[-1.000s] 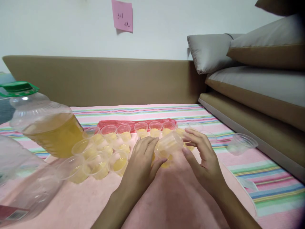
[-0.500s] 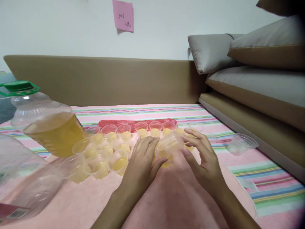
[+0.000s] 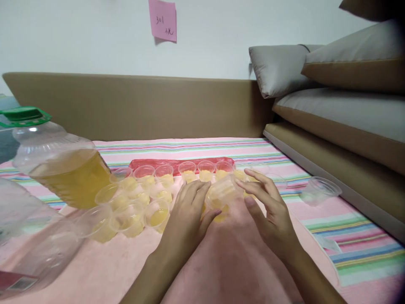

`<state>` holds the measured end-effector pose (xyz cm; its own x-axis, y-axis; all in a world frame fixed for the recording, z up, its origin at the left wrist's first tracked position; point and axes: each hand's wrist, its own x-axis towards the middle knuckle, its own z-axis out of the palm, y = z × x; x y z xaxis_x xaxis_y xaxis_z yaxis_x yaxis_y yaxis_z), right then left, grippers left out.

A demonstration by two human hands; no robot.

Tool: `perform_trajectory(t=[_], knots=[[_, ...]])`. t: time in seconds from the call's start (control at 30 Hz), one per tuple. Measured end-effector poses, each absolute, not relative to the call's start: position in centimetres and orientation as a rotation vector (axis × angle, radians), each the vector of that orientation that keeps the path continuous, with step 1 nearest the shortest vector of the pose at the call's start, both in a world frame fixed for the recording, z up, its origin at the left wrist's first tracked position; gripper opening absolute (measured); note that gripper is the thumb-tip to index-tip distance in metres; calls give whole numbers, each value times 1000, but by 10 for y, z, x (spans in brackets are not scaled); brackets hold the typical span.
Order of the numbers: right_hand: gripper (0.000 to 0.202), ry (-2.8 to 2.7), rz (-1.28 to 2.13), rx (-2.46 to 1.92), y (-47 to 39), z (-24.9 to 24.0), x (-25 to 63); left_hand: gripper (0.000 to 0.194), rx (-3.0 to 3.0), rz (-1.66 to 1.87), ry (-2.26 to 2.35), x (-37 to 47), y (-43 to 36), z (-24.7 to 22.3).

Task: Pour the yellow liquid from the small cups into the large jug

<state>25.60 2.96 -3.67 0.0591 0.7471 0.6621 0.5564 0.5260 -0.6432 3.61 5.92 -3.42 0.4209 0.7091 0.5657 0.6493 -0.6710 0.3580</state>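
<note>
Between my two hands, a clear plastic cup (image 3: 222, 190), possibly several nested together, lies tilted on its side above the pink cloth. My left hand (image 3: 188, 213) is curled against its left end, with the thumb below it. The fingertips and thumb of my right hand (image 3: 270, 207) close around its right end, the other fingers spread. Behind and to the left, clear cups with yellow liquid stand in rows, one near cup (image 3: 157, 214) beside my left wrist. Some cups behind my hands are partly hidden.
A large jug of yellow liquid (image 3: 69, 173) with a green cap stands left, beside a clear bottle (image 3: 47, 253). A red plastic bag (image 3: 186, 161) lies behind the cups. A lone cup (image 3: 320, 191) lies right on the striped sheet; stacked cushions (image 3: 341, 105) border that side.
The fingers of my right hand have shifted slightly left onto the end of the tilted cup. My left hand stays almost in place.
</note>
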Motion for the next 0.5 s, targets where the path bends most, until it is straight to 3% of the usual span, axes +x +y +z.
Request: perform_trajectory(t=[0.1, 0.27, 0.33, 0.43, 0.5], knots=[[43, -1614, 203, -1140, 30, -38, 254, 50, 2579, 1095, 1229, 36, 60, -34], [79, -1477, 231, -1004, 32, -42, 250, 50, 2601, 1111, 1227, 36, 59, -34], [74, -1492, 216, -1031, 31, -42, 251, 51, 2605, 1112, 1234, 37, 59, -33], [48, -1595, 167, -1123, 31, -41, 252, 51, 2608, 1117, 1236, 37, 59, -32], [55, -1543, 172, -1058, 32, -41, 252, 51, 2600, 1124, 1237, 37, 59, -32]])
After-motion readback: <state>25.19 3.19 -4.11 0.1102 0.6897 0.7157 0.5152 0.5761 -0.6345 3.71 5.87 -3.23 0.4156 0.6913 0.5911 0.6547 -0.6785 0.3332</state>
